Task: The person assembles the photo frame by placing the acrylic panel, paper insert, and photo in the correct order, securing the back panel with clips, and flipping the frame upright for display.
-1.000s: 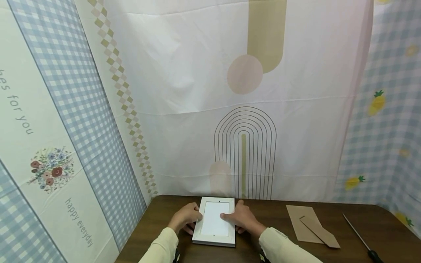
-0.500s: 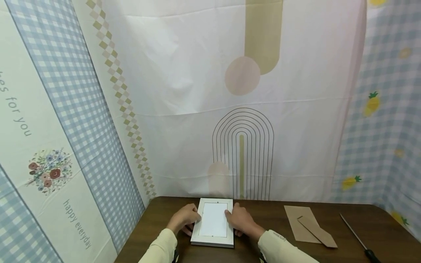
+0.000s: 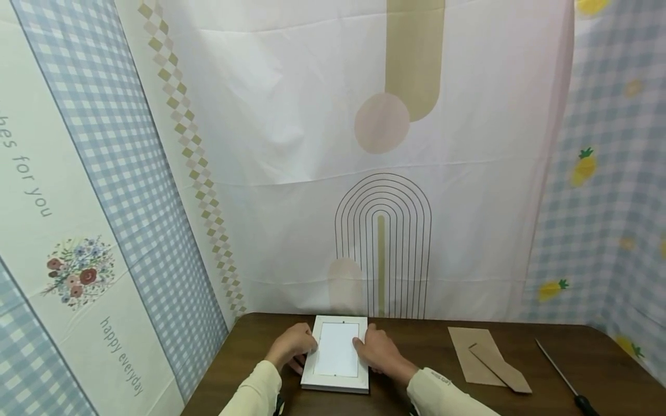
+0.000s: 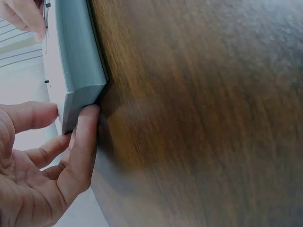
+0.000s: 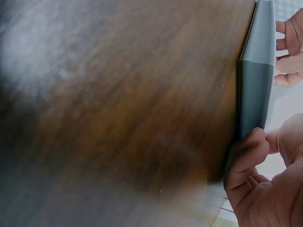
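Gripping a white frame (image 3: 334, 382) on the bench (image 3: 418, 344) by its left edge with left hand (image 3: 292, 345) and right edge with right hand (image 3: 381, 350); rectangular and thick-sided, with a white panel (image 3: 337, 349) inside.

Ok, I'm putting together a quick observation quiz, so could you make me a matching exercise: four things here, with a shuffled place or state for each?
Things:
1. White frame
2. Brown board
3. Long-shafted tool
4. Left hand

Places or states:
A. Has a black handle
B. Grips the frame's left side
C. Held at both sides
D. Lies under a narrower brown piece

Pairs: 1-C, 2-D, 3-A, 4-B
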Demonstrator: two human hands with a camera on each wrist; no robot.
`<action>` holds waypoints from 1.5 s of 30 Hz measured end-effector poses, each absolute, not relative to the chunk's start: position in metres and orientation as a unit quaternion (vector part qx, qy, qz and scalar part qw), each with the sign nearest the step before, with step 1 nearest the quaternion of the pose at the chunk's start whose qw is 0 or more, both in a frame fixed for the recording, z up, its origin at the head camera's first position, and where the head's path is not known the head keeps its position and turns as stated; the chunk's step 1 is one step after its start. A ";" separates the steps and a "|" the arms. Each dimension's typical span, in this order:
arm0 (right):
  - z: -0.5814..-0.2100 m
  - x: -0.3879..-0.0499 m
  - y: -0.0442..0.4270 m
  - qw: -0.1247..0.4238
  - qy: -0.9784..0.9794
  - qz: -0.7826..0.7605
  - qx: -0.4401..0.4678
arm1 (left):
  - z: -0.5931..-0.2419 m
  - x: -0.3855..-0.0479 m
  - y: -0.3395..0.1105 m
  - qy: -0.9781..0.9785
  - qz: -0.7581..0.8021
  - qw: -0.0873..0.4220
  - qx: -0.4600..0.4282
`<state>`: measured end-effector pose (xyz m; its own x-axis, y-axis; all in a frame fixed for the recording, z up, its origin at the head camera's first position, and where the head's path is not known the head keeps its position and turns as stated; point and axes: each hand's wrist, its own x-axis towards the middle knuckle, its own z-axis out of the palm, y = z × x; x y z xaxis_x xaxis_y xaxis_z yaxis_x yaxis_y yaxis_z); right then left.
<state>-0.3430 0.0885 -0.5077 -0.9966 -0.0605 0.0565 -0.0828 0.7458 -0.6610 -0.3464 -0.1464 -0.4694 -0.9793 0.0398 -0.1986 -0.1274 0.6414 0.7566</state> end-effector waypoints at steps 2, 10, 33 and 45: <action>-0.509 -0.343 0.089 0.023 -0.934 0.355 0.038 | -0.469 -0.346 -0.146 0.898 0.427 0.101 -0.022; -0.508 -0.343 0.095 0.038 -0.932 0.355 0.056 | -0.469 -0.344 -0.143 0.894 0.433 0.111 -0.020; -0.494 -0.346 0.107 0.070 -0.940 0.328 0.064 | -0.455 -0.345 -0.129 0.885 0.450 0.119 -0.015; -0.495 -0.347 0.115 0.085 -0.928 0.352 0.092 | -0.449 -0.343 -0.126 0.886 0.445 0.128 0.007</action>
